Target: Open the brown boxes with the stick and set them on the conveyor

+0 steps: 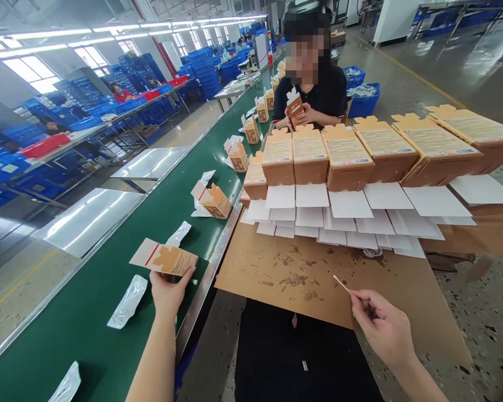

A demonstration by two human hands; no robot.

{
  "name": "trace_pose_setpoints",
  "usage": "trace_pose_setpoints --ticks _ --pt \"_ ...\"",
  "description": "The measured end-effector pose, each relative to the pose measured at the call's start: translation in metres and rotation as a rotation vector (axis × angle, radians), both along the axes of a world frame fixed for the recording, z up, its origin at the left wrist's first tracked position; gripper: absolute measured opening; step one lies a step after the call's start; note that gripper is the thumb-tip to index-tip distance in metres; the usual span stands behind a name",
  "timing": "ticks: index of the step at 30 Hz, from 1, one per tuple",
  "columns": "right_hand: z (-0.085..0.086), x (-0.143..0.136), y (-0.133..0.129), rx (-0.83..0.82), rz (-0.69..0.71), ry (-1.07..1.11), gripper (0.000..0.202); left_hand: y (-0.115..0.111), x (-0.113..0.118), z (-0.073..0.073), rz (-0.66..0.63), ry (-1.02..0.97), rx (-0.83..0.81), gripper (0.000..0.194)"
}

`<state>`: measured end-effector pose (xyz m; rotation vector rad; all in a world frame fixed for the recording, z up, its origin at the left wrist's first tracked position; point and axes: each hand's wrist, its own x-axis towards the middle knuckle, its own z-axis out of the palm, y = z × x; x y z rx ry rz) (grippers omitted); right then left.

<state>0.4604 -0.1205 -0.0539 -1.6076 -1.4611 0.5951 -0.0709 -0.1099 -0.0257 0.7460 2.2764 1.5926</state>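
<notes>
From the head camera, the left hand point(167, 290) reaches out over the green conveyor belt point(88, 346) and grips the near edge of a flattened brown carton point(164, 258) between thumb and fingers; the carton lies flat on the belt, with a red stripe near its pale end. The right hand point(381, 326) hovers above the brown cardboard sheet point(302, 273) that covers the work surface, pinching a thin pale stick point(342, 283) between fingertips — its free end points up and to the left. Clear plastic sachets point(128, 301) lie on the belt beside the carton; further along the belt stand folded-up cartons point(213, 200) in a row. Across the cardboard sheet, flat cartons point(347, 151) are fanned out in an overlapping line, and white paper slips point(347, 204) overlap just below them. Beyond the stack sits a co-worker — their hands point(302, 114) hold a small upright box point(294, 105). Blue crates point(360, 100) sit behind.
</notes>
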Motion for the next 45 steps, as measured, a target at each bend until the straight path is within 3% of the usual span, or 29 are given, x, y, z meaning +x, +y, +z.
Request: trace_pose_setpoints --ticks 4,5,7,9,11,15,18,21,23,25,29,31,34,37,39,41,45 --pt "0.001 0.018 -0.007 -0.059 -0.015 0.081 0.048 -0.025 0.022 -0.017 0.163 0.26 0.233 0.115" --pt "0.0 0.023 -0.011 -0.078 -0.039 0.077 0.048 -0.028 0.03 -0.017 0.183 0.337 0.315 0.107" --pt "-0.002 0.032 -0.02 -0.102 -0.094 0.067 0.05 -0.021 0.05 -0.009 0.101 0.403 0.462 0.081" --pt "-0.005 0.038 -0.026 -0.102 -0.129 0.066 0.049 0.01 0.074 0.012 -0.081 0.287 0.532 0.055" --pt "-0.007 0.039 -0.025 -0.091 -0.113 0.078 0.047 0.062 0.099 0.043 -0.256 0.041 0.513 0.042" --pt "-0.003 0.035 -0.019 -0.072 -0.03 0.104 0.045 0.179 0.143 0.101 -0.473 -0.344 0.242 0.037" --pt "0.005 0.025 -0.023 -0.037 -0.096 0.137 0.046 0.234 0.167 0.117 -0.566 -0.402 0.098 0.037" --pt "0.013 0.017 -0.031 -0.012 -0.221 0.15 0.049 0.249 0.176 0.115 -0.66 -0.428 0.012 0.037" --pt "0.016 0.018 -0.036 -0.009 -0.258 0.122 0.049 0.241 0.171 0.115 -0.663 -0.427 0.038 0.035" --pt "0.016 0.023 -0.039 -0.015 -0.267 0.088 0.047 0.218 0.16 0.117 -0.631 -0.415 0.124 0.038" --pt "0.013 0.033 -0.038 -0.032 -0.234 0.074 0.046 0.138 0.145 0.109 -0.6 -0.424 0.338 0.062" --pt "0.014 0.026 -0.035 -0.04 -0.132 0.066 0.045 0.094 0.15 0.088 -0.618 -0.486 0.334 0.071" --pt "0.017 -0.008 -0.026 -0.021 0.154 -0.009 0.038 0.047 0.168 0.042 -0.589 -0.607 0.175 0.075" --pt "0.012 -0.055 -0.012 0.08 0.434 -0.165 0.038 0.031 0.183 0.0 -0.546 -0.634 0.076 0.083" --pt "0.004 -0.081 -0.003 0.133 0.541 -0.242 0.037 0.031 0.187 -0.017 -0.542 -0.615 0.073 0.086" --pt "-0.003 -0.098 0.002 0.132 0.628 -0.326 0.033 0.033 0.187 -0.025 -0.553 -0.608 0.077 0.087" --pt "-0.006 -0.108 0.006 0.038 0.788 -0.493 0.028 0.03 0.187 -0.025 -0.56 -0.595 0.087 0.09"
